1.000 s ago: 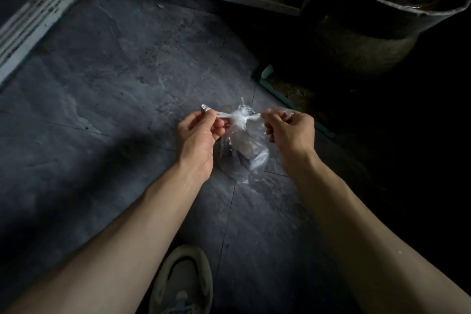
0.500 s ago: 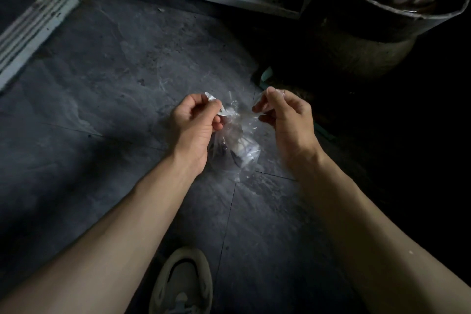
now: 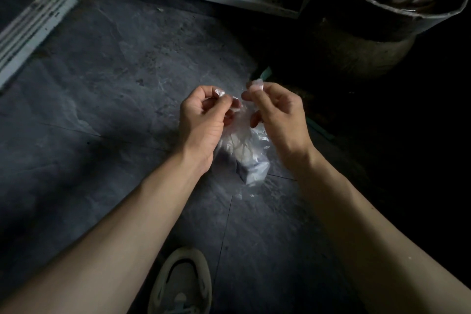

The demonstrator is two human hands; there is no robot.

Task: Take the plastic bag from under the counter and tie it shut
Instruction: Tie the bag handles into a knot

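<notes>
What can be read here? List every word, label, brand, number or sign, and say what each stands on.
None: no text can be read anywhere in the head view.
The clear crumpled plastic bag, pinched at its top by the left hand and the right hand, shows no print.
The pale sneaker and the dark round metal tub show no legible writing in the dim light.

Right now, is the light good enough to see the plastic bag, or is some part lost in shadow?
Head view: dim; the plastic bag shines pale between the left hand and right hand; right of the bucket all is black.
</notes>
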